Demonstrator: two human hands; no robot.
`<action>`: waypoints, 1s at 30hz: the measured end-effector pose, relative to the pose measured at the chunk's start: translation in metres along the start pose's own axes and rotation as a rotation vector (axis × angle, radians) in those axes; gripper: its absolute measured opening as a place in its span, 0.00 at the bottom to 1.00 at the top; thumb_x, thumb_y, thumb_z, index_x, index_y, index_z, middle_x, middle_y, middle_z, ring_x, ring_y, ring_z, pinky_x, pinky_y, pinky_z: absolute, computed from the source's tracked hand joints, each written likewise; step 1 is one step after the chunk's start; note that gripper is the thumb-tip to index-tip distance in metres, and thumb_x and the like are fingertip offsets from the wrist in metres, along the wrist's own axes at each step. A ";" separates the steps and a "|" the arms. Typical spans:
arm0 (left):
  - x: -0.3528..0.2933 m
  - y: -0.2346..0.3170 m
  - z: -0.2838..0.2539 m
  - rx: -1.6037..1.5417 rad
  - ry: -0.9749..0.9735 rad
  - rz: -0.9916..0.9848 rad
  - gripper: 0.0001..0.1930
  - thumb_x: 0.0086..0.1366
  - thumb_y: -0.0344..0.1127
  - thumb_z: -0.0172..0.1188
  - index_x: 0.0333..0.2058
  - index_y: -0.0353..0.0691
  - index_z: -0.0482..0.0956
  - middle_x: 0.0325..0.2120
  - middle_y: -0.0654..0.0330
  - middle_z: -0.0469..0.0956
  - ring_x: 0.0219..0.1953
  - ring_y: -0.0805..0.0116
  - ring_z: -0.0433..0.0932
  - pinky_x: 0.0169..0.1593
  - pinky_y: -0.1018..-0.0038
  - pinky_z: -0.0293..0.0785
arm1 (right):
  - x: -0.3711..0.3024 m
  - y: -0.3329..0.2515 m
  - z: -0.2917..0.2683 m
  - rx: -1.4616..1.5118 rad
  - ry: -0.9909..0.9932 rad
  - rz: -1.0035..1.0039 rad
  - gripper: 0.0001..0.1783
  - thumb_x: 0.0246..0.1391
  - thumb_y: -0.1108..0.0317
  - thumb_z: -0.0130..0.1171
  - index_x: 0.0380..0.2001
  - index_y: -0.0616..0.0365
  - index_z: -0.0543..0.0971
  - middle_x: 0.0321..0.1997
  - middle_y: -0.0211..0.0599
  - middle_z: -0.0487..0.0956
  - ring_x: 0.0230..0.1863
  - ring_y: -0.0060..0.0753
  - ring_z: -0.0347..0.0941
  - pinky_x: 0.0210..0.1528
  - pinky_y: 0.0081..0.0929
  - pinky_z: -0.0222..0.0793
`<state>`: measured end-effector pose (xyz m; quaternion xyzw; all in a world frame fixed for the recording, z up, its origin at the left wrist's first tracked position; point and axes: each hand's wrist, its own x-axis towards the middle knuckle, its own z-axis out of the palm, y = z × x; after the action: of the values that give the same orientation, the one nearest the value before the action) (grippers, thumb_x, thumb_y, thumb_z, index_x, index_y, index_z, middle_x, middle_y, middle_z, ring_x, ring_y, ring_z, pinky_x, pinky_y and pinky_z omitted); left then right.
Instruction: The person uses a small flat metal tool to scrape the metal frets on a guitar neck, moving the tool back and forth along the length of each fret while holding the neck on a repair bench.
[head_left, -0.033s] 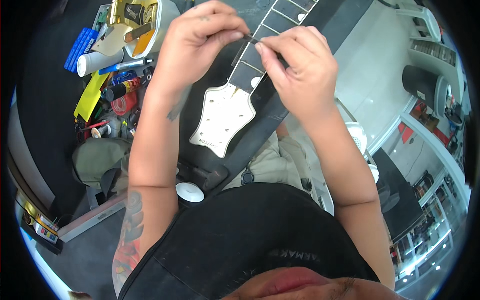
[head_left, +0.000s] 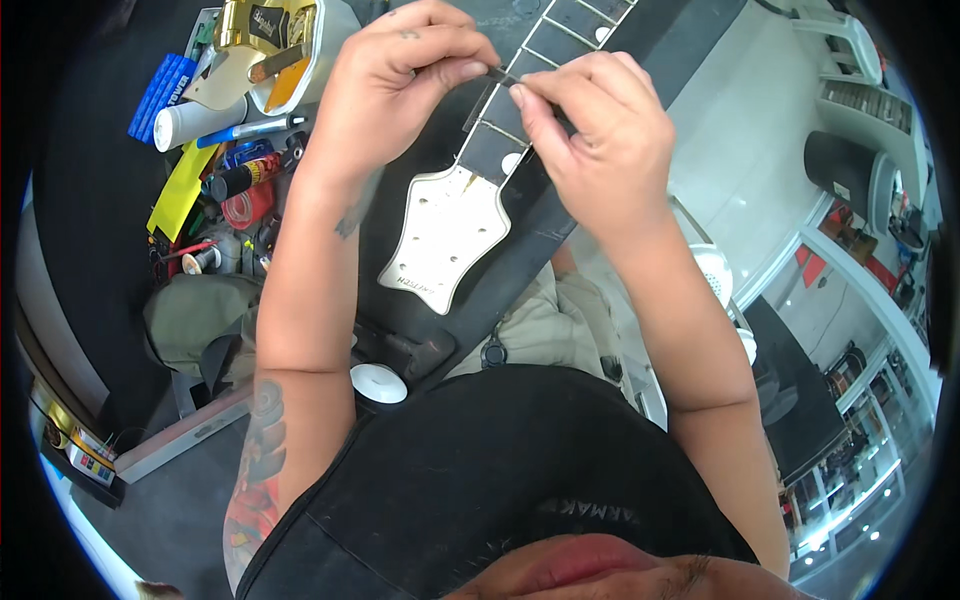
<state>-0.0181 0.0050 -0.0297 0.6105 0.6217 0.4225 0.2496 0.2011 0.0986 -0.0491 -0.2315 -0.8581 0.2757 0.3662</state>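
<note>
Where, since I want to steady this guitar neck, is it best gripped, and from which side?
Probably by its broad white headstock, held by the two side edges, coming from its tip: that end lies uncovered, while the left hand and right hand are up by the fretboard.

A white plastic chair (head_left: 866,57) stands on the glossy pale floor (head_left: 735,145).

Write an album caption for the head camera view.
Left hand and right hand pinch a small dark strip over a dark, fretted guitar neck with a white, pointed headstock.
</note>
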 end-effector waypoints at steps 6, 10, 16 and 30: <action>-0.027 -0.006 -0.015 -0.098 -0.113 -0.022 0.07 0.67 0.21 0.75 0.42 0.37 0.92 0.38 0.60 0.86 0.42 0.64 0.85 0.46 0.68 0.81 | -0.012 -0.018 0.004 0.091 -0.043 -0.047 0.10 0.47 0.72 0.81 0.33 0.52 0.88 0.34 0.30 0.81 0.40 0.42 0.79 0.48 0.41 0.75; 0.000 -0.006 -0.003 0.001 -0.015 0.044 0.08 0.68 0.20 0.74 0.44 0.37 0.93 0.39 0.60 0.86 0.42 0.65 0.85 0.47 0.69 0.81 | -0.001 0.001 0.004 0.021 0.040 -0.028 0.10 0.47 0.72 0.81 0.33 0.51 0.89 0.33 0.29 0.81 0.40 0.41 0.79 0.48 0.41 0.75; -0.025 0.000 -0.014 -0.036 -0.098 -0.013 0.08 0.68 0.21 0.74 0.44 0.36 0.92 0.39 0.60 0.86 0.43 0.63 0.86 0.48 0.67 0.82 | -0.011 -0.016 0.001 0.071 -0.026 -0.035 0.09 0.48 0.71 0.81 0.31 0.52 0.88 0.32 0.29 0.80 0.38 0.41 0.79 0.48 0.41 0.76; -0.021 0.008 -0.017 -0.067 -0.191 -0.034 0.08 0.66 0.20 0.74 0.44 0.34 0.93 0.38 0.60 0.84 0.41 0.67 0.83 0.44 0.71 0.78 | -0.019 -0.019 -0.004 0.125 -0.009 0.019 0.09 0.49 0.72 0.81 0.32 0.53 0.89 0.34 0.30 0.82 0.40 0.42 0.80 0.48 0.41 0.76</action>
<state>-0.0245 -0.0195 -0.0183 0.6288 0.5908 0.3786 0.3351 0.2123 0.0745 -0.0434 -0.2152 -0.8386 0.3330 0.3735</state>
